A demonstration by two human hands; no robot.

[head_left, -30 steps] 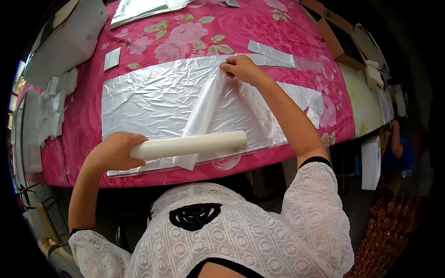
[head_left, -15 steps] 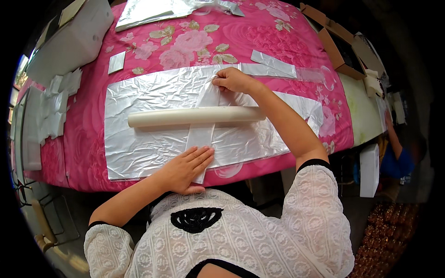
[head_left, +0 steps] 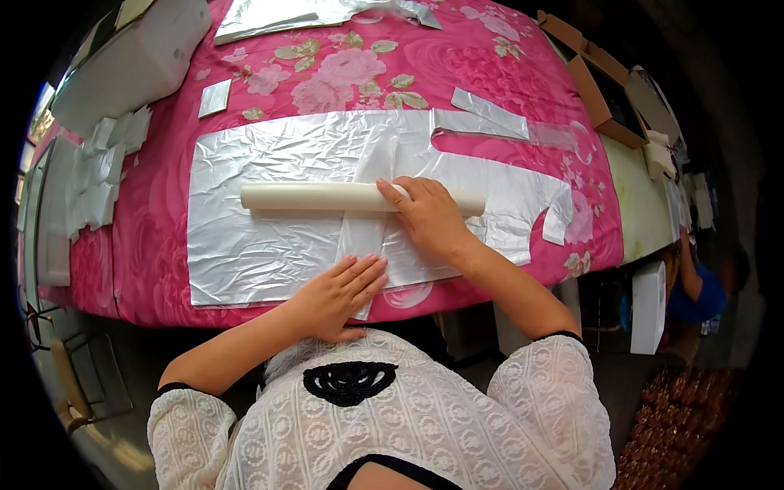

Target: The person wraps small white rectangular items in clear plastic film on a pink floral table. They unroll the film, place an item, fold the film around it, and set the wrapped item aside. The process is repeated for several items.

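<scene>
Silvery plastic bags with cut-out handles lie flat in a wrinkled stack before me. Across them, from left to right, rests a smooth white tube. My right hand is wrapped over the tube right of its middle, thumb on the left side. A paler translucent strip runs from near to far beneath the tube. My left hand lies flat on the strip's near end, fingers stretched out and close together.
Pink flowered cloth covers the table. More silver sheets lie at the far edge, with a small silver packet nearer. White bundles and a white foam box stand left. An open cardboard box sits right; another person's arm shows beyond.
My right hand has let go of the strip's far end and come nearer, onto the tube. The tube has shifted slightly right. My left hand stays on the strip.
</scene>
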